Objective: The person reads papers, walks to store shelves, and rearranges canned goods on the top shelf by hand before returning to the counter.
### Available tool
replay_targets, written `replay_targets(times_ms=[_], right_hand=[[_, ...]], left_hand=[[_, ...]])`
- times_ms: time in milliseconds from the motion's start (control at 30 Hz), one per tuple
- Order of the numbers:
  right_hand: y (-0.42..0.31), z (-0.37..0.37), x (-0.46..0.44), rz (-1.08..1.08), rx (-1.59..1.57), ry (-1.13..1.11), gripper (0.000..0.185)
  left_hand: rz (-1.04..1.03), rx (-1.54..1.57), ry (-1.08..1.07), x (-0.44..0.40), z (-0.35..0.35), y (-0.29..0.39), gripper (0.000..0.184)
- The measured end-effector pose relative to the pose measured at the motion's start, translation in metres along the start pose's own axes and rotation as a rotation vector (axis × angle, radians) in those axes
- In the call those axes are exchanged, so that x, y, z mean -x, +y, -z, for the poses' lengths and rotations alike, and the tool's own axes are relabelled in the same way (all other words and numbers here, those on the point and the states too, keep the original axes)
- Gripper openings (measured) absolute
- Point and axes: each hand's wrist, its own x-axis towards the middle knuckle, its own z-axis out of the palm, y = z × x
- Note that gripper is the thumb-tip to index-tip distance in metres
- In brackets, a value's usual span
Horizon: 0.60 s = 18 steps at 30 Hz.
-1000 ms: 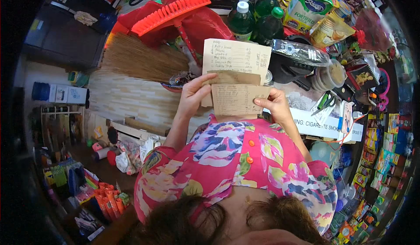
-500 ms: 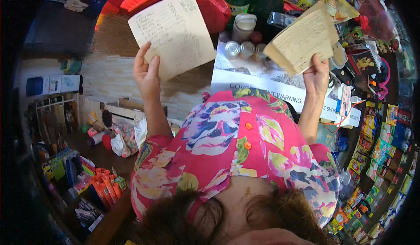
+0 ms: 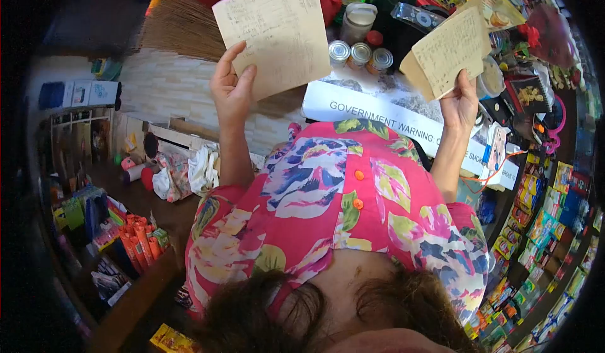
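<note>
My left hand (image 3: 233, 83) pinches the lower left edge of a handwritten sheet of paper (image 3: 277, 44), its thumb in front. The sheet is tilted, with a written list on its upper part. In my right hand (image 3: 460, 104) is a small stack of handwritten papers (image 3: 450, 53), gripped at the bottom edge. The stack's sheets are slightly fanned at the left. Between the two hands, several small lidded jars (image 3: 360, 53) and a white-lidded container (image 3: 360, 20) stand on a printed sheet (image 3: 365, 104) reading "GOVERNMENT WARNING".
A straw broom (image 3: 183, 28) lies behind the left-hand paper. To the right are a phone with cables (image 3: 496, 145), pink scissors (image 3: 556, 123) and rows of colourful packets (image 3: 542, 220). Orange tubes (image 3: 140, 243) stand at the lower left.
My left hand and its sheet have moved right and slightly up in view. The stack in my right hand has shifted a little right, and its sheets look less fanned.
</note>
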Motion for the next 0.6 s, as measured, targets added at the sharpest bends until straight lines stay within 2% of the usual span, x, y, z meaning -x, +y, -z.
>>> replay_targets(times_ms=[133,333,600], right_hand=[[0.02,-0.007,0.006,-0.137,0.161,-0.035,0.038],[0.054,-0.026,0.029,-0.417,0.312,-0.21,0.034],[0.067,-0.027,0.032,-0.461,0.418,-0.252,0.037]], left_hand=[[0.039,-0.001,0.019,0.016,-0.003,-0.003,0.048],[0.046,0.066,-0.035,0.045,-0.032,-0.004,0.056],[0.106,0.18,-0.049,0.06,-0.041,-0.008,0.057]])
